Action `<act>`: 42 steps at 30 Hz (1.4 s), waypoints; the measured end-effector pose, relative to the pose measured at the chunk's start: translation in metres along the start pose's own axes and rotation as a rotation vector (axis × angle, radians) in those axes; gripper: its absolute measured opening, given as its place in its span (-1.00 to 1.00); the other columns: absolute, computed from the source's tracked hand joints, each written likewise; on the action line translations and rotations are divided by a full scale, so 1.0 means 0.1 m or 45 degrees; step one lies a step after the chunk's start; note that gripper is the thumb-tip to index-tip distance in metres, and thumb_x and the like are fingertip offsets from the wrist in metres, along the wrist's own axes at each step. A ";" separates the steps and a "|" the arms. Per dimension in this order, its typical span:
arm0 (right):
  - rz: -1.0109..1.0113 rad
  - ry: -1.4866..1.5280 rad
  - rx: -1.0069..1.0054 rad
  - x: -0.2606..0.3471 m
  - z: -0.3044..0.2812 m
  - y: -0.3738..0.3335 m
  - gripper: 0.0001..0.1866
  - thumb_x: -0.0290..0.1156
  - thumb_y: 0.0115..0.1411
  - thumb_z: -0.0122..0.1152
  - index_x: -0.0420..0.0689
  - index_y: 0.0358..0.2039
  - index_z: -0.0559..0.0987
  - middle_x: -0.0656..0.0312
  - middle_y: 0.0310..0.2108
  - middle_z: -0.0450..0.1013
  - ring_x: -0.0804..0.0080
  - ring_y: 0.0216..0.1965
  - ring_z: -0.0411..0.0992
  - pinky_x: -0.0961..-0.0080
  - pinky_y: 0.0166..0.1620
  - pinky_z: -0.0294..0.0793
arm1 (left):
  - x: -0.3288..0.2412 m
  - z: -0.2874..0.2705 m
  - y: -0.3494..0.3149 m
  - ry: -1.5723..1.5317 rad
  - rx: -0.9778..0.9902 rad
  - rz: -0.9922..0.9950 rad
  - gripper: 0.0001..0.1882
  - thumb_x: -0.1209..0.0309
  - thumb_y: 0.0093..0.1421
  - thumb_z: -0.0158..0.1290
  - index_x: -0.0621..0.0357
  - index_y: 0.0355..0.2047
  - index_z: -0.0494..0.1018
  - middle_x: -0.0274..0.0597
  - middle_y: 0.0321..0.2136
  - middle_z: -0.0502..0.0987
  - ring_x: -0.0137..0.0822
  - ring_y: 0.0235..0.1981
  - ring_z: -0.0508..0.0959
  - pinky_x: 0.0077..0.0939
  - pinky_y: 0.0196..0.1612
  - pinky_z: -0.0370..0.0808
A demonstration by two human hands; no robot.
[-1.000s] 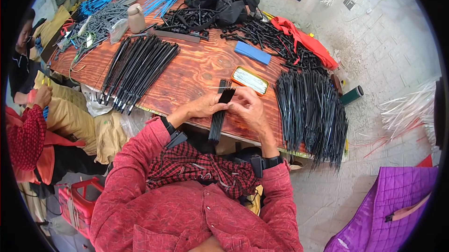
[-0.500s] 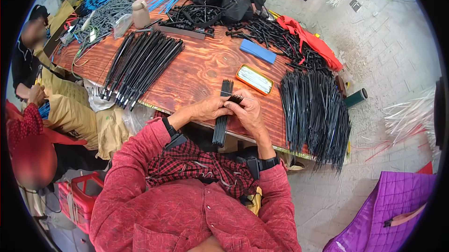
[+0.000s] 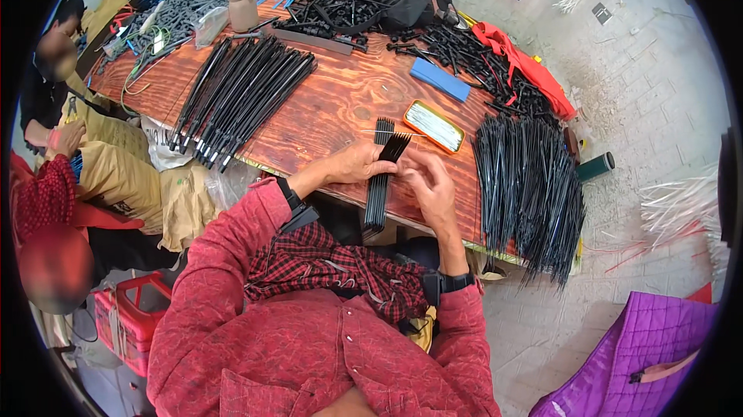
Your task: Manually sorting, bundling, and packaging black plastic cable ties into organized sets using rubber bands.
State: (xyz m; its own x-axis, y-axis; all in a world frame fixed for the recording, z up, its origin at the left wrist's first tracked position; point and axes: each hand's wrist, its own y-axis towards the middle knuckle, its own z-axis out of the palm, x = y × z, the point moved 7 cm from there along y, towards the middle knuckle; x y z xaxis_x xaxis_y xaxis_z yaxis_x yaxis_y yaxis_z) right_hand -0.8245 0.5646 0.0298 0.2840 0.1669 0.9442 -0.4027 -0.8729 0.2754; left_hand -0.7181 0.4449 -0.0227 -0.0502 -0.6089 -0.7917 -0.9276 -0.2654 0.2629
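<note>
My left hand (image 3: 357,163) is closed around a bundle of thin black rods (image 3: 376,204), which slants across the table's front edge. Above its thumb, several dark rod tips (image 3: 398,144) fan out from the bundle. A thin pale strip (image 3: 379,132) lies crosswise by the upper ends. Just right of the bundle is my right hand (image 3: 432,188), its fingers curled and thumb drawn in near the rods. What its fingertips pinch, if anything, is too small to make out. Beyond the hands sits a shallow orange-rimmed tin (image 3: 463,138) of white sticks (image 3: 433,124).
Long black rods (image 3: 240,99) lie left on the wooden table (image 3: 348,80); a dense pile of thin black rods (image 3: 526,192) hangs over its right edge. A blue block (image 3: 439,79) and black parts (image 3: 464,61) lie farther back. A co-worker's hand (image 3: 68,138) shows far left.
My right hand has drawn back a little from the bundle, and its fingers have shifted. The fanned rod tips stand more exposed. My left hand keeps its hold, and the whole view has shifted slightly.
</note>
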 end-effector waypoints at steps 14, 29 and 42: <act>-0.087 -0.805 0.653 0.05 0.18 -0.93 -0.54 -0.23 0.17 0.39 -0.27 -0.01 0.59 -0.03 -0.11 0.57 0.10 0.00 0.54 0.30 0.07 0.49 | -0.23 0.18 -0.25 -0.379 -0.010 -0.012 -0.75 0.27 0.37 0.07 0.18 -0.10 0.57 -0.16 -0.26 0.67 -0.21 -0.23 0.67 -0.34 -0.15 0.55; 0.273 0.040 0.695 -0.56 0.90 -1.23 -0.76 -0.44 0.33 0.13 -0.29 -0.08 0.61 0.05 -0.22 0.64 0.23 -0.11 0.62 0.38 -0.02 0.55 | -0.24 0.15 -0.26 -0.254 0.044 -0.024 -0.72 0.30 0.38 0.03 0.19 -0.03 0.55 -0.07 -0.14 0.64 -0.11 -0.10 0.64 -0.28 -0.05 0.53; 0.262 -0.070 0.640 -0.51 0.77 -1.32 -0.75 -0.48 0.39 0.04 -0.35 -0.12 0.63 0.08 -0.23 0.65 0.41 -0.15 0.59 0.49 0.00 0.52 | -0.40 0.11 -0.23 0.013 -0.207 0.366 -0.70 0.16 0.35 0.06 0.17 -0.20 0.53 0.03 -0.49 0.56 0.05 -0.42 0.60 -0.18 -0.34 0.48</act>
State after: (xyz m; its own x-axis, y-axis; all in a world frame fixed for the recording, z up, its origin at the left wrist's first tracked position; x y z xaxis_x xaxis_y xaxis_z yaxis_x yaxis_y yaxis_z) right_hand -0.7192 0.6360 -0.0687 0.2935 -0.0427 0.9550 0.0072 -0.9989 -0.0468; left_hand -0.6992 0.4832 -0.0028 -0.2971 -0.6836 -0.6666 -0.8047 -0.1965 0.5602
